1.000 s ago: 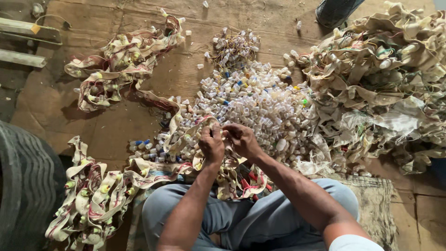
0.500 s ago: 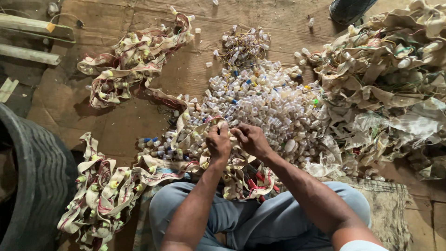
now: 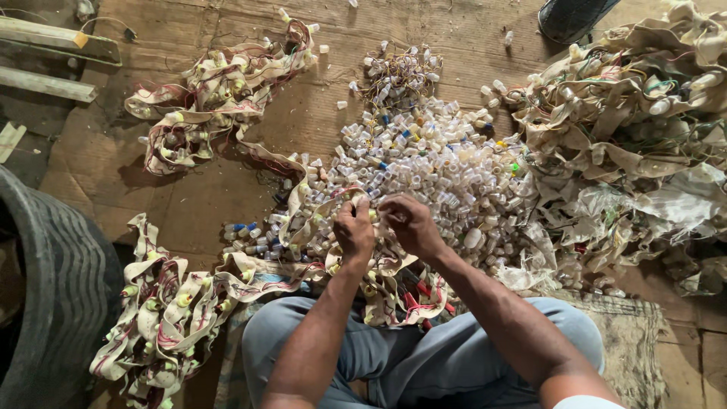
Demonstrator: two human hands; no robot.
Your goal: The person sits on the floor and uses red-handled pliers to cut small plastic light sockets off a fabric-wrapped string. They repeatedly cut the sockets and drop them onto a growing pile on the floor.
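1. A person sits on the floor (image 3: 227, 204) in grey trousers (image 3: 424, 363), at 6 o'clock.
2. The left hand (image 3: 354, 231) is curled tight around a cloth strip (image 3: 318, 220) with small caps stuck on it.
3. The right hand (image 3: 409, 223) touches the left hand. Its fingers are bent and pinch at the same strip.
4. The strip runs from the lap out to 8 o'clock.
5. Just past the hands, at 12 o'clock, lies a heap of little clear caps (image 3: 432, 159).
6. Far off, at 2 o'clock, sits a big pile of strips (image 3: 636, 129). Another pile (image 3: 212, 98) sits at 10 o'clock.
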